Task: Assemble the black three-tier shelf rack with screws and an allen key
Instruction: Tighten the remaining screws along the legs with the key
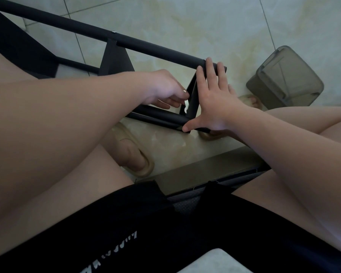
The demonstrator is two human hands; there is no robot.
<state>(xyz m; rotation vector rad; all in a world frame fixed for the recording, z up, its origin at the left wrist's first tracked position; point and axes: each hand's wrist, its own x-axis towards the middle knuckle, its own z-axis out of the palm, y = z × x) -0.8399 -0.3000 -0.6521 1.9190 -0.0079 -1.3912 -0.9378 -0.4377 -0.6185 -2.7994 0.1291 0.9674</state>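
The black shelf rack lies on its side on the tiled floor, its long upper tube [91, 34] running from the upper left to the centre. A black shelf panel [193, 99] stands between that tube and a lower tube [158, 117]. My right hand [215, 97] lies flat and spread against the panel's outer face, fingertips on the upper tube's end, thumb at the lower corner. My left hand [165, 89] reaches behind the panel with its fingers curled near the panel's edge; I cannot make out a screw or allen key in it.
A translucent grey plastic bin [285, 77] lies tipped on the floor to the right. My feet in beige slippers [134, 152] rest under the rack. Another black shelf panel [114, 58] stands further left. My bare legs and black shorts fill the foreground.
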